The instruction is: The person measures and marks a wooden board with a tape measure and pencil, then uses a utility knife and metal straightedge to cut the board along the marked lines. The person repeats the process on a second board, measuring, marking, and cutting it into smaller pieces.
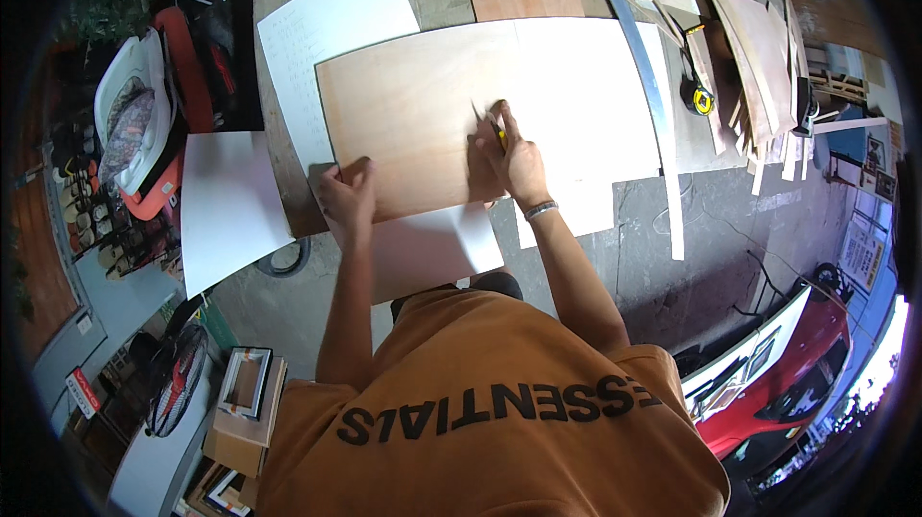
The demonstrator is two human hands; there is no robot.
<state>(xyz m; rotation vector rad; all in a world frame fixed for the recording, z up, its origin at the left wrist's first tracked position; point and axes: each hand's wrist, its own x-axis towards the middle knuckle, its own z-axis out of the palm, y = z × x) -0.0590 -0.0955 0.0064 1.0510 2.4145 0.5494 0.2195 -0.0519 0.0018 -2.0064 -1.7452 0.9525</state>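
Observation:
A thin, pale plywood sheet (413, 104) lies on the worktable over large white paper sheets (576, 104). My left hand (351, 192) is closed at the sheet's near left corner, its fingers curled over the edge. In my right hand (520, 167) is a utility knife (499, 133) with some yellow on it. My index finger stretches along the knife, and its blade end points away from me over the plywood, near the border with the bright white paper. The right hand casts a shadow on the wood. Glare hides any line there.
A long metal straightedge (634, 47) crosses the table's right side. Beyond it are a yellow-black tape measure (698, 97) and stacked thin wood strips (754, 66). Another white sheet (226, 205) overhangs at left. A fan (178, 381) and picture frames (247, 383) stand lower left.

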